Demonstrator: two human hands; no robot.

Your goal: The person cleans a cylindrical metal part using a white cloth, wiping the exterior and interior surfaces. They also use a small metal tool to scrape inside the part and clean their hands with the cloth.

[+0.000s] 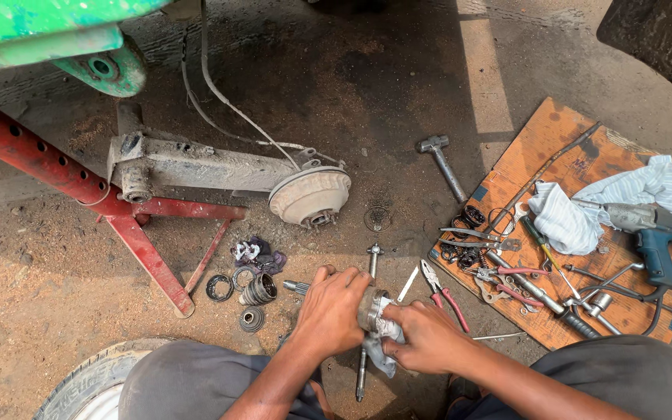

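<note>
left hand [330, 309]: our grip's wrapped tight round the metal joint [370, 308], low centre, just above the floor
right hand [423, 336]: clamped on a grubby rag [380, 342], pressing it into the joint
nearby: red-handled pliers [441, 289] just right of us

The left hand [331, 309] is covering most of the metal joint housing [370, 306], and the right hand [428, 336] is hiding much of the grey rag [381, 342] pressed against it. The shaft [362, 373] is disappearing behind both. At 7 o'clock a tyre [87, 385] is being cut by the bottom edge. At 11 o'clock the green vehicle body [48, 27] is running out of frame; at 1 o'clock a dark tyre [663, 39] is too. Small parts on the wooden board [554, 148] are too small to tell.
</note>
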